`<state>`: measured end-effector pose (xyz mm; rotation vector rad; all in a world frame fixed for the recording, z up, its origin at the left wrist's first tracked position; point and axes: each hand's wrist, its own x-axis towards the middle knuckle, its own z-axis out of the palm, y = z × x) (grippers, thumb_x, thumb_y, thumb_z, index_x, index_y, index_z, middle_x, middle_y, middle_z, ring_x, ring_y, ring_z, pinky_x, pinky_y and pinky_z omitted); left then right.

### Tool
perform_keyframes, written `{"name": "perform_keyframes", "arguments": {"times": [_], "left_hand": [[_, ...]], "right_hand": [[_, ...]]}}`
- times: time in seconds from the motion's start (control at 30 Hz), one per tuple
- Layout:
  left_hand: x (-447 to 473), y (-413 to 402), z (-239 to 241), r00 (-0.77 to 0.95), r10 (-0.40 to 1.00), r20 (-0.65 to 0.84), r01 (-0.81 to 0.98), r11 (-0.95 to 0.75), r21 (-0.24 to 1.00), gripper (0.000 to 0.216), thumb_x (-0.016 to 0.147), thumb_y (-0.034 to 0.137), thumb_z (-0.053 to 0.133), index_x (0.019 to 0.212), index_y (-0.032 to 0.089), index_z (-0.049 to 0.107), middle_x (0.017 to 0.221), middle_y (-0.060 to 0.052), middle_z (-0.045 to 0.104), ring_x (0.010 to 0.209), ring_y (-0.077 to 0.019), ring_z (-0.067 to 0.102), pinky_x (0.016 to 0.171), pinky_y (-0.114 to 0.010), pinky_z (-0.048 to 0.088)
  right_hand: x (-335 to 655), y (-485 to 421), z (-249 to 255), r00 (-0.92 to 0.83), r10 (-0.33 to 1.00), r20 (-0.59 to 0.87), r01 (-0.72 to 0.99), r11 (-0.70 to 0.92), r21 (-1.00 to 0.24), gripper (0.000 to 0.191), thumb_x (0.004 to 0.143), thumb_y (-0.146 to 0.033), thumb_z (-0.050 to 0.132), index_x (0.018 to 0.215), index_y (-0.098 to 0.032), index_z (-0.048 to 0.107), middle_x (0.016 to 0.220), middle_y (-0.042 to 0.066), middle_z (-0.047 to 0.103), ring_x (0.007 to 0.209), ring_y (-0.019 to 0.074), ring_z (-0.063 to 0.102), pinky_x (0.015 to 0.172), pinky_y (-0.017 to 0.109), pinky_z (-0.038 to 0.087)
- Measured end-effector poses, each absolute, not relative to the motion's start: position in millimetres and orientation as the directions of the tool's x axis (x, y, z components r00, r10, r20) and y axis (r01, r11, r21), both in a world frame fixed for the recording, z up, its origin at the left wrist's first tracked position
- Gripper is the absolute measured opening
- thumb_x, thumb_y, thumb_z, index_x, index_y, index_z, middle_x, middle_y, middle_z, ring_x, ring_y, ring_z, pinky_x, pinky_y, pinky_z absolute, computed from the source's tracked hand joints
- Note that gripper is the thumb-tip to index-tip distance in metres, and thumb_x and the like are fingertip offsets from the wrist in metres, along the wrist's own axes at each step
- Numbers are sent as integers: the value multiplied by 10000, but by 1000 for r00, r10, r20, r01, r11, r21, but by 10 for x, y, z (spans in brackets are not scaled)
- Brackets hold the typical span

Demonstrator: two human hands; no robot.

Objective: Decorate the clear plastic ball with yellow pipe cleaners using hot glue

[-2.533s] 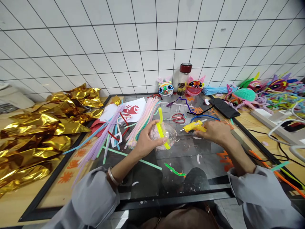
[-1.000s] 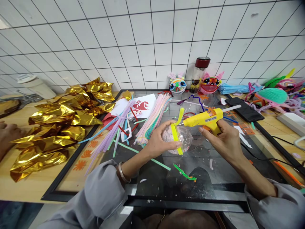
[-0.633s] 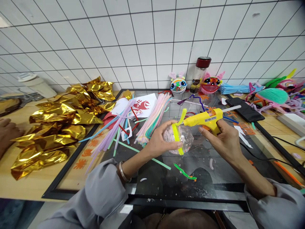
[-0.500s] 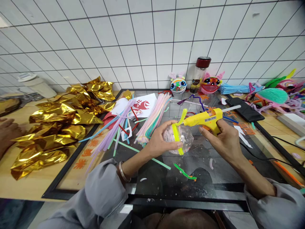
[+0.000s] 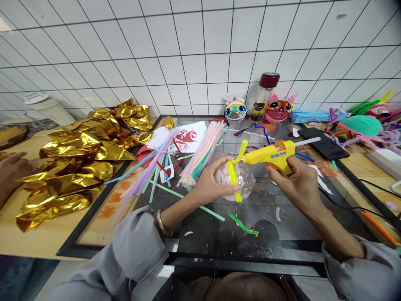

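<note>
My left hand point(image 5: 213, 182) is wrapped round a clear plastic ball point(image 5: 248, 182), thumb across its front. Round the ball runs a yellow pipe cleaner point(image 5: 232, 173), its free end sticking up above the top. In my right hand point(image 5: 296, 179) is a yellow hot glue gun point(image 5: 269, 156) with a white glue stick poking out of its back. The gun's nozzle meets or nearly meets the pipe cleaner at the top of the ball; contact is hard to make out. A green pipe cleaner piece point(image 5: 243, 225) lies on the glass below the ball.
Pipe cleaner bundles point(image 5: 200, 152) and white paper with a red cutout point(image 5: 189, 136) lie left of the ball. Gold foil point(image 5: 75, 163) covers the left side, near another person's hand point(image 5: 14, 171). A bottle point(image 5: 262, 100), decorated balls point(image 5: 235, 110) and a black phone point(image 5: 326, 144) stand or lie behind.
Both hands keep their grips, with the glue gun still at the ball's top. The whole view has shifted slightly. The other person's hand at the left has moved a little.
</note>
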<state>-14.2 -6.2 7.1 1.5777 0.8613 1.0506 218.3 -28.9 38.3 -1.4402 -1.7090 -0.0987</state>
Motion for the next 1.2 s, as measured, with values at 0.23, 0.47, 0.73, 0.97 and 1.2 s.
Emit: {"name": "perform_keyframes", "arguments": {"times": [0.23, 0.47, 0.73, 0.97, 1.2], "left_hand": [[-136, -65, 92, 364, 905, 220, 44, -253, 967, 761, 566, 374, 853, 1243, 153, 586, 1236, -103, 640, 1175, -295, 580, 1060, -393, 423], [-138, -68, 100, 366, 903, 226, 52, -262, 964, 755, 583, 366, 853, 1257, 166, 580, 1281, -108, 626, 1189, -286, 579, 1060, -388, 430], [-137, -70, 98, 366, 902, 229, 61, -269, 961, 755, 576, 370, 855, 1252, 170, 585, 1261, -103, 637, 1169, -285, 590, 1047, -388, 441], [-130, -72, 92, 374, 898, 229, 67, -273, 960, 766, 573, 359, 856, 1259, 161, 579, 1281, -113, 629, 1179, -283, 588, 1046, -381, 440], [-137, -80, 110, 374, 898, 231, 69, -275, 959, 758, 576, 361, 858, 1254, 162, 585, 1278, -114, 629, 1188, -286, 585, 1046, -383, 443]], "right_hand": [[2202, -294, 364, 54, 774, 630, 836, 310, -453, 419, 753, -432, 636, 574, -246, 306, 489, -76, 270, 443, 77, 231, 436, 254, 189], [2236, -281, 332, 58, 794, 605, 837, 291, -463, 408, 743, -427, 648, 572, -243, 327, 499, -76, 284, 442, 79, 255, 430, 250, 199], [2242, -277, 339, 47, 787, 615, 838, 304, -453, 413, 746, -415, 646, 572, -244, 312, 516, -75, 267, 455, 78, 244, 427, 251, 191], [2225, -286, 364, 63, 780, 623, 838, 298, -458, 419, 739, -433, 633, 560, -249, 302, 503, -76, 250, 452, 82, 233, 433, 257, 193], [2235, -302, 382, 76, 801, 593, 825, 284, -489, 400, 718, -413, 645, 556, -251, 317, 496, -72, 259, 443, 84, 240, 427, 257, 181]]}}
